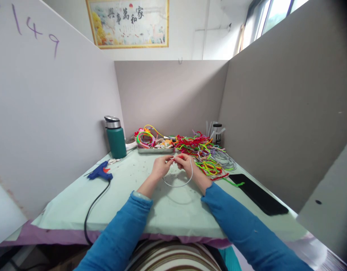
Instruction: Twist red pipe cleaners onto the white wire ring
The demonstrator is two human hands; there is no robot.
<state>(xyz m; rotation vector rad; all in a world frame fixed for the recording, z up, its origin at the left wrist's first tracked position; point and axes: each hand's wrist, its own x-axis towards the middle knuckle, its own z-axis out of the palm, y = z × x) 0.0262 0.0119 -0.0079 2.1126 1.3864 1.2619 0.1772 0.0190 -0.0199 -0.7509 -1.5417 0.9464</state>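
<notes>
My left hand (161, 165) and my right hand (185, 162) meet above the middle of the table, fingers pinched together on a thin white hoop-shaped headband (179, 184) that curves down below them toward me. Something small and red shows at the fingertips; I cannot make out what it is. Both arms wear blue sleeves. Just behind and right of my right hand lies a pile of coloured pipe cleaners and grey hoops (209, 156).
A blue glue gun (99, 172) with a black cord lies at the left. A green flask (116, 137) stands behind it. A metal tray (153, 149) of colourful pieces sits at the back. A black phone (258, 194) lies at the right. Partition walls enclose the table (168, 210).
</notes>
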